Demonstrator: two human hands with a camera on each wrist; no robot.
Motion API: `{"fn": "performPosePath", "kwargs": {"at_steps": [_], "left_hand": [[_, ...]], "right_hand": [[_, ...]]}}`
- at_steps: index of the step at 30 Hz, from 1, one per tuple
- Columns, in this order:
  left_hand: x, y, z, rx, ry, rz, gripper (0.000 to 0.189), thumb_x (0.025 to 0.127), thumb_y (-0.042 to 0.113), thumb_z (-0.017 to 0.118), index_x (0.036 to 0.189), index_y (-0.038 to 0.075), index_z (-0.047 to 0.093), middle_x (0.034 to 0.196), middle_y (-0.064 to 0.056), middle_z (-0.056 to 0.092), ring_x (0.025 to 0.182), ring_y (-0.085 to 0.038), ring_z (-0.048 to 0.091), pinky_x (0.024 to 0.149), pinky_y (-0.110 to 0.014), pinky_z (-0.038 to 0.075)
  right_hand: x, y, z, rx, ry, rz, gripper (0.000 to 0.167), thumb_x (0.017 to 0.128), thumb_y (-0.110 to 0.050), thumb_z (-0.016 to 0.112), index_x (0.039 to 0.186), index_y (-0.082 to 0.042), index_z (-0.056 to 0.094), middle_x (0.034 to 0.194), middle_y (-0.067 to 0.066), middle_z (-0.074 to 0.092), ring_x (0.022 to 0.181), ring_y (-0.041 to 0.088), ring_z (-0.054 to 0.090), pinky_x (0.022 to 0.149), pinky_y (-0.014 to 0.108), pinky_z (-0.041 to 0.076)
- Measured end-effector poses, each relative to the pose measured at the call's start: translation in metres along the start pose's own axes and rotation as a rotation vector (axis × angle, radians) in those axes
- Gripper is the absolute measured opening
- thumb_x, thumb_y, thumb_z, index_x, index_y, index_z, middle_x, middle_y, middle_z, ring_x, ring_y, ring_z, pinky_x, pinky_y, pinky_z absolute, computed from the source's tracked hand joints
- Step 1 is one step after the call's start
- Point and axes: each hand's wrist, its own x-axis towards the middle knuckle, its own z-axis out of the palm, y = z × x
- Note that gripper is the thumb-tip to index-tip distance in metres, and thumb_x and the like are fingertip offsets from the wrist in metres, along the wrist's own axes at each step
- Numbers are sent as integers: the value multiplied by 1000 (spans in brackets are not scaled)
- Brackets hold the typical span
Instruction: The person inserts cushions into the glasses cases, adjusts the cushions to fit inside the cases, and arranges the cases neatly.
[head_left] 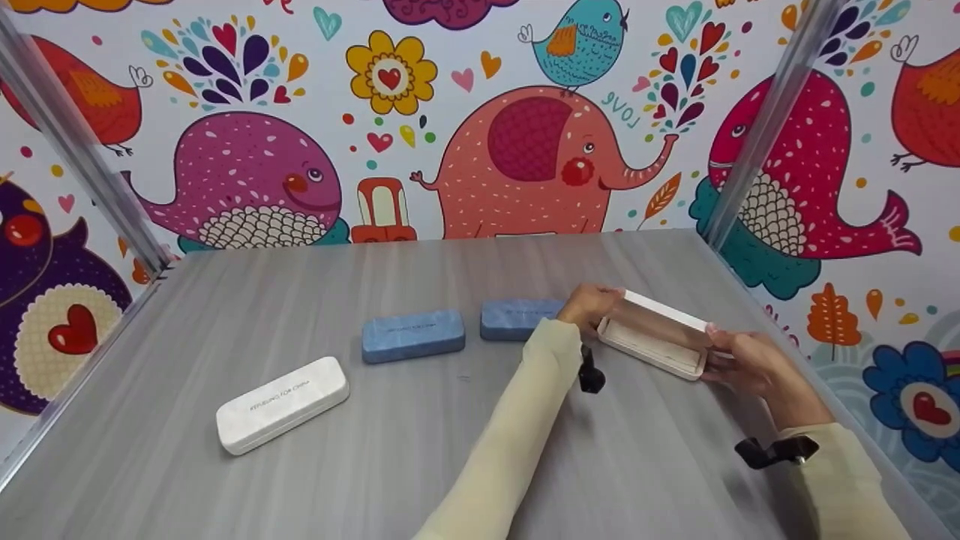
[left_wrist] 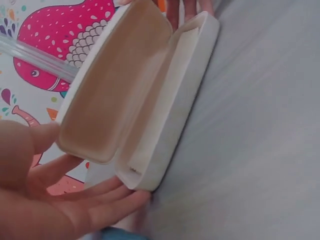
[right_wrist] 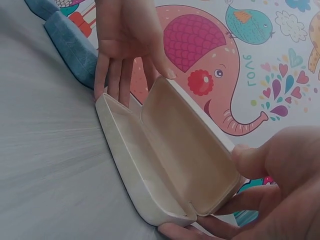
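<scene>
A white glasses case (head_left: pixel 651 361) stands with its lid raised at the right of the table, its pale beige inside showing. My left hand (head_left: pixel 589 304) holds its left end. In the left wrist view, the thumb is at the lid's corner and the other fingers reach along the end of the base (left_wrist: pixel 172 130). My right hand (head_left: pixel 759 366) holds the right end. In the right wrist view, its thumb lies on the lid's outer edge, with fingers bent at the hinge and under the base corner. Inside the case no glasses show.
Just left of my left hand lies a closed blue glasses case (head_left: pixel 510 321), partly hidden by that hand. Another blue case (head_left: pixel 412 336) lies further left, and a closed white case (head_left: pixel 283 405) is at the front left. A patterned wall (head_left: pixel 465 150) borders the table (head_left: pixel 375 465).
</scene>
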Motion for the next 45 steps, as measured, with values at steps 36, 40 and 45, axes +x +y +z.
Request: {"fn": "performPosePath", "kwargs": {"at_steps": [36,40,45], "left_hand": [[-16,0,-19,96,-140,5,34,103,19,56,132,2,59,132,-17,63,125,-35,61,105,-52,50],[-13,-2,-16,91,-113,15,31,102,16,58,129,0,61,128,-18,65,122,-33,62,103,-51,53],[-6,-6,-13,92,-81,16,28,100,17,61,124,2,64,121,-15,68,115,-29,64,96,-49,56]], "right_hand": [[1,17,3,-184,43,-110,76,105,-44,47,157,4,20,158,29,23,129,33,43,107,42,49],[1,18,4,-195,47,-109,75,105,-44,47,157,2,20,161,29,21,135,37,39,110,43,47],[-1,20,4,-240,59,-104,74,105,-46,46,158,0,20,160,28,23,136,37,37,114,45,44]]}}
